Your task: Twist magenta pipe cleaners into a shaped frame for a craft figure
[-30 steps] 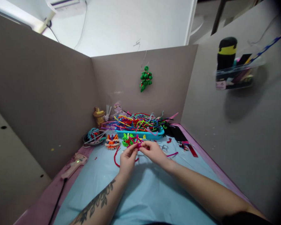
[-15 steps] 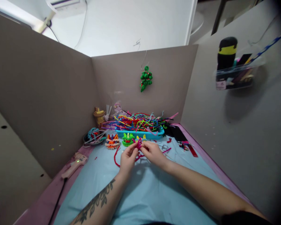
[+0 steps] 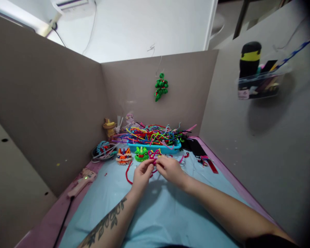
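Between my two hands is a magenta pipe cleaner [image 3: 154,153], bent into loops that stick up above the fingertips. My left hand [image 3: 142,174] pinches it from the left with thumb and forefinger. From the right, my right hand [image 3: 169,168] pinches the same piece, the fingertips of both hands almost meeting. A red pipe cleaner [image 3: 128,174] curves on the cloth beside my left hand. Just behind the hands sit a green pipe-cleaner animal head [image 3: 141,154] and an orange and cream one [image 3: 124,157]; a yellow one is partly hidden.
A blue tray [image 3: 160,148] heaped with colourful pipe cleaners stands at the back. On the left are a dark bowl [image 3: 103,155] and a pink glue gun [image 3: 81,184] with a cord. A red strip [image 3: 212,166] lies right. Grey panels enclose three sides.
The magenta loops now stand out more openly above my fingers. Its long tail, earlier stretching to the right below my hand, has swung up behind the right hand.
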The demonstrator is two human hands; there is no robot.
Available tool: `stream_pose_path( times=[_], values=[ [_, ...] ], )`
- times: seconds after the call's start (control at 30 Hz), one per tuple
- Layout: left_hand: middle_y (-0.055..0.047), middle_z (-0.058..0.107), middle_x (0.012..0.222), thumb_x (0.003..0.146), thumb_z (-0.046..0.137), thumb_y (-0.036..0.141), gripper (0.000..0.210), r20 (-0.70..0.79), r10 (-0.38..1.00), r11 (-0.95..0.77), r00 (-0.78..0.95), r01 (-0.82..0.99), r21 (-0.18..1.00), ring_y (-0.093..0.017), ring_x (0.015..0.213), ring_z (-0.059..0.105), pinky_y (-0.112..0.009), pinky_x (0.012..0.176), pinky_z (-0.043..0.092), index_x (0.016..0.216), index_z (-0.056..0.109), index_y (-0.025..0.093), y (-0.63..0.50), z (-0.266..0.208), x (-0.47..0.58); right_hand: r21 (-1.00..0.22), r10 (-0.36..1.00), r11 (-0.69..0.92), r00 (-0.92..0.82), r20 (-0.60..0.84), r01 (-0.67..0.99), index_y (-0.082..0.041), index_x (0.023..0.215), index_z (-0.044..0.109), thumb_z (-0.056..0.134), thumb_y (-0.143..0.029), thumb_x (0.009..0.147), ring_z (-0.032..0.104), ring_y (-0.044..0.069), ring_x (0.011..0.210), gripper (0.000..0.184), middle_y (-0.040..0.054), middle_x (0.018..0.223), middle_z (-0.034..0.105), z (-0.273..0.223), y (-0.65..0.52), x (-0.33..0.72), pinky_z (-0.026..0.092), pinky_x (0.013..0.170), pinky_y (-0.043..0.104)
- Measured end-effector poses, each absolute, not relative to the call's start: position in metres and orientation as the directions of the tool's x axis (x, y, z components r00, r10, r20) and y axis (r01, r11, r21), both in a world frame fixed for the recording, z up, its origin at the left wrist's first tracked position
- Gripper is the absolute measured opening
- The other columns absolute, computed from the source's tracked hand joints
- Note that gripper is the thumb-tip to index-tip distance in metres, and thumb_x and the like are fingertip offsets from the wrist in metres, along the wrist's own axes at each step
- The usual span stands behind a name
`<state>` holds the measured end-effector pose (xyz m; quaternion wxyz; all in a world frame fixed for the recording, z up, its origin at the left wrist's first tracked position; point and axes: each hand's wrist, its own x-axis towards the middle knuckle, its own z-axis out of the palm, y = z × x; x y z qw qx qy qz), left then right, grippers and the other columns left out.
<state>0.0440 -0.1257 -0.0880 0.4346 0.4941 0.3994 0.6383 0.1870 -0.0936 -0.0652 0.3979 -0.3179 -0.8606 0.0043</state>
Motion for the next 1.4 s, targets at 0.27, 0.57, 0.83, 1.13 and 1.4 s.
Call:
stream_pose_path(
  times=[0.27,0.57,0.83,1.13,1.4],
  values=[
    [-0.001,0.059,0.068,0.064,0.071,0.032,0.024,0.327,0.932,-0.351,-0.157,-0.162,0.922,-0.012,0.064,0.055,-0.022,0.062,0.044,0.074,0.058,0.015,-0.125,-0.090,0.047,0.071,0.373,0.801,-0.589,0.717,0.594,-0.017,0.070,0.057,0.041,-0.019,0.086,0.049,0.015,0.059,0.023,0.0046,0.062,0.056,-0.072,-0.098,0.186,0.031,0.054,0.026],
    [0.000,0.061,0.075,0.063,0.070,0.032,0.027,0.280,0.939,-0.323,-0.200,-0.239,0.915,-0.013,0.072,0.059,-0.022,0.064,0.045,0.083,0.055,0.018,-0.126,-0.087,0.047,-0.170,0.472,0.835,-0.523,0.709,0.523,-0.019,0.082,0.060,0.043,-0.020,0.087,0.057,0.016,0.069,0.017,0.0054,0.074,0.062,-0.065,-0.097,0.188,0.040,0.063,0.025],
    [0.000,0.061,0.076,0.064,0.070,0.024,0.030,0.313,0.926,-0.360,-0.214,-0.237,0.903,-0.013,0.073,0.060,-0.022,0.065,0.046,0.087,0.052,0.019,-0.122,-0.094,0.045,-0.334,0.563,0.812,-0.492,0.664,0.479,-0.019,0.082,0.060,0.046,-0.018,0.086,0.058,0.015,0.073,0.014,0.0043,0.078,0.063,-0.063,-0.094,0.188,0.043,0.068,0.025],
    [0.005,0.061,0.065,0.064,0.068,0.024,0.031,0.269,0.936,-0.324,-0.226,-0.257,0.911,-0.010,0.060,0.059,-0.019,0.057,0.044,0.083,0.044,0.021,-0.120,-0.092,0.044,-0.357,0.561,0.820,-0.506,0.656,0.447,-0.019,0.083,0.060,0.047,-0.018,0.085,0.058,0.015,0.075,0.014,0.0046,0.079,0.063,-0.062,-0.095,0.188,0.044,0.068,0.025],
    [0.010,0.051,0.059,0.066,0.068,0.022,0.035,0.351,0.893,-0.412,-0.284,-0.196,0.890,-0.006,0.053,0.053,-0.017,0.056,0.040,0.076,0.035,0.022,-0.125,-0.086,0.045,-0.363,0.580,0.806,-0.504,0.640,0.468,-0.019,0.080,0.060,0.048,-0.018,0.084,0.057,0.014,0.070,0.013,0.0037,0.075,0.062,-0.057,-0.102,0.186,0.043,0.064,0.024]
  ],
)
